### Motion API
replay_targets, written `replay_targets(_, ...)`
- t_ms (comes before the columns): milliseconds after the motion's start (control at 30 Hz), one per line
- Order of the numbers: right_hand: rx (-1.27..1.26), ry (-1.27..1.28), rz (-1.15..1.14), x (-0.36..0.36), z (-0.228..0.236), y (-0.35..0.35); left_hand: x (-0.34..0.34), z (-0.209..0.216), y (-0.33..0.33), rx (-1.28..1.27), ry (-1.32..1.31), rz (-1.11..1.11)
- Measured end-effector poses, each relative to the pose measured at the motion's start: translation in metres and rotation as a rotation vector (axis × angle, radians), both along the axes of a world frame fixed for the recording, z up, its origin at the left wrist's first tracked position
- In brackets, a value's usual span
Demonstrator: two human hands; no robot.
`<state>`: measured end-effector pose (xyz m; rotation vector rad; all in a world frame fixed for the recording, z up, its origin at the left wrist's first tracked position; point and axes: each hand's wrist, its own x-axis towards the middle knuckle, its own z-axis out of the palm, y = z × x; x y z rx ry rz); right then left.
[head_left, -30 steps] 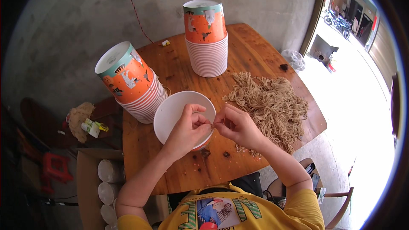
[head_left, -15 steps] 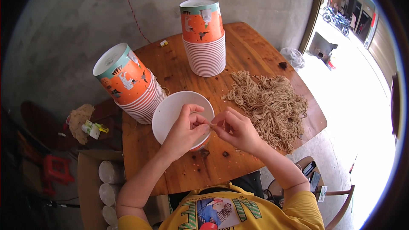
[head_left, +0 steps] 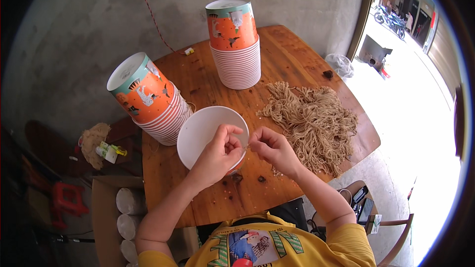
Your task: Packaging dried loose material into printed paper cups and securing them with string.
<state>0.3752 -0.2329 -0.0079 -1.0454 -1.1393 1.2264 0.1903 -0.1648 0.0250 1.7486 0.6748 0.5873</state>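
An open white paper bowl (head_left: pixel 205 131) stands on the round wooden table (head_left: pixel 208 202) in front of me. My left hand (head_left: pixel 217 154) curls over the bowl's right rim and grips it with fingers and thumb. My right hand (head_left: pixel 271 149) is just to its right, fingertips pinched on a thin tan string at the rim. A loose heap of tan string (head_left: pixel 312 122) lies on the table to the right of my right hand.
A tilted stack of orange-printed paper bowls (head_left: pixel 147 98) leans at the left, an upright stack (head_left: pixel 235 44) stands at the back. A cardboard box with white rolls (head_left: pixel 121 212) sits on the floor at lower left. A red cord (head_left: pixel 151 15) hangs on the concrete wall.
My two hands have stayed together at the bowl's rim, shifting slightly toward me. The bowl and both stacks have not moved.
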Motion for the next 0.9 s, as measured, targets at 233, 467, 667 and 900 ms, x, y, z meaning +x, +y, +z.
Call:
replay_targets(233,-0.117,0.040,0.031,0.006,-0.002,-0.006,0.000,0.002,-0.001,0.066,0.040,0.043)
replay_targets(467,-0.118,0.136,0.006,0.008,-0.008,-0.008,0.001,0.005,-0.003,0.075,0.048,0.046)
replay_targets(667,0.195,-0.315,-0.067,0.005,0.006,-0.008,0.000,0.002,-0.003,0.083,0.012,0.038)
replay_targets(900,0.620,-1.024,-0.255,0.002,0.015,-0.013,0.001,-0.003,-0.008,0.279,0.050,0.061)
